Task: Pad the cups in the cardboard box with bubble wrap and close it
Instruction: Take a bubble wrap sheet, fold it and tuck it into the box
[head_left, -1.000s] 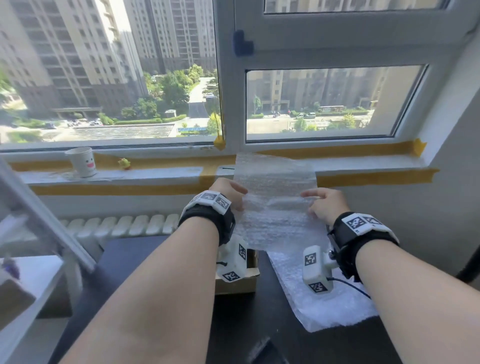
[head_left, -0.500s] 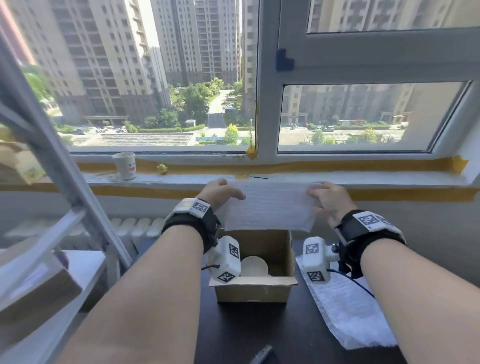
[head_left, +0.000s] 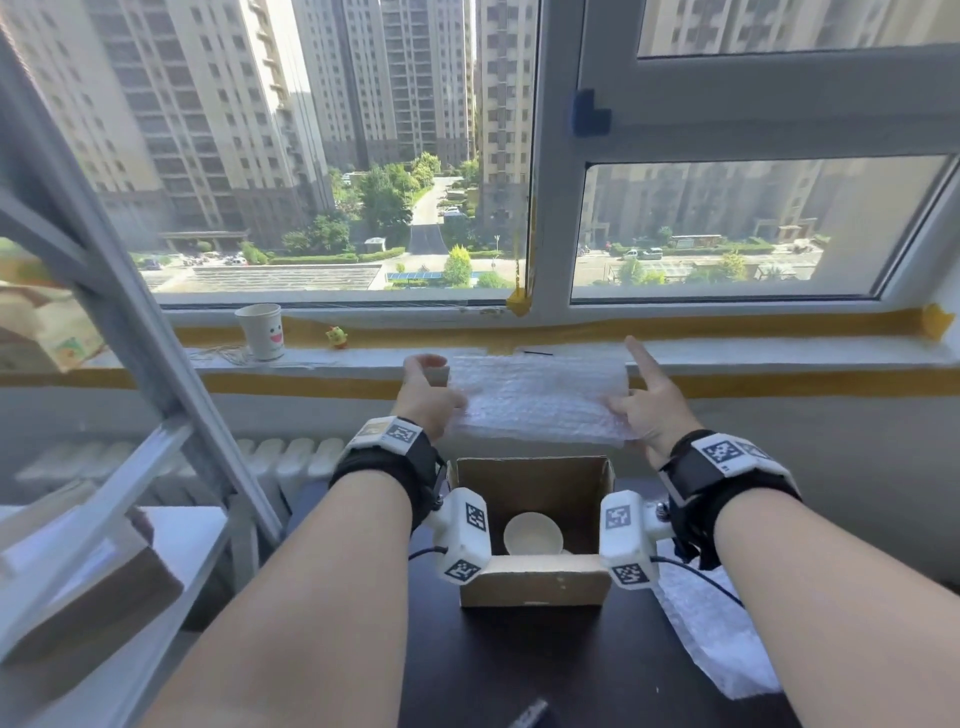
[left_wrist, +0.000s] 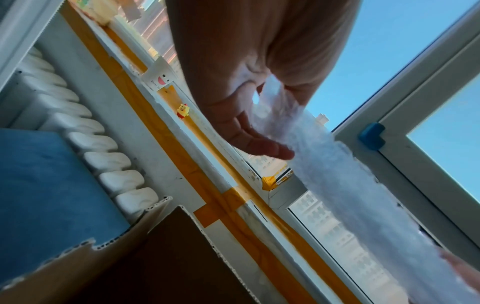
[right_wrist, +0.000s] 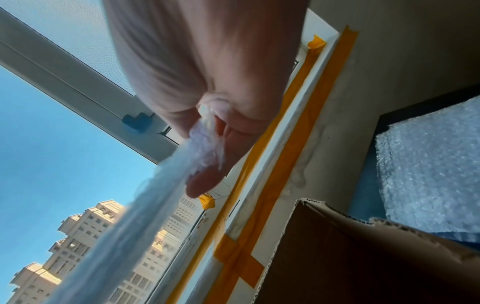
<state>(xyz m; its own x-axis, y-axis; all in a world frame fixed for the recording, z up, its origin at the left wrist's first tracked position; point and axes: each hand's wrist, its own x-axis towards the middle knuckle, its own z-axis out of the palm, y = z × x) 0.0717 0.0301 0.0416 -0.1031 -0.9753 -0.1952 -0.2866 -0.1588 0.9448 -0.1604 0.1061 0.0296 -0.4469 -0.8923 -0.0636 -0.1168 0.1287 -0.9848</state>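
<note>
An open cardboard box (head_left: 535, 587) stands on the dark table, with a white cup (head_left: 533, 534) inside it. I hold a folded sheet of bubble wrap (head_left: 540, 400) level in the air above and behind the box. My left hand (head_left: 431, 395) pinches its left edge and my right hand (head_left: 647, 405) pinches its right edge, index finger pointing up. In the left wrist view the bubble wrap (left_wrist: 337, 176) runs from my left hand (left_wrist: 262, 115) between thumb and fingers. In the right wrist view my right hand (right_wrist: 207, 144) squeezes the bubble wrap (right_wrist: 145, 216), beside a box flap (right_wrist: 363, 257).
More bubble wrap (head_left: 711, 634) lies on the table right of the box. A paper cup (head_left: 261, 331) and a small yellow toy (head_left: 337, 336) sit on the windowsill. A metal rack (head_left: 104, 395) stands at the left, a radiator (head_left: 291, 457) behind the table.
The sheet, held upright a second ago, has been folded shorter and now lies nearly level. My view has shifted, so the box and cup now show below my hands.
</note>
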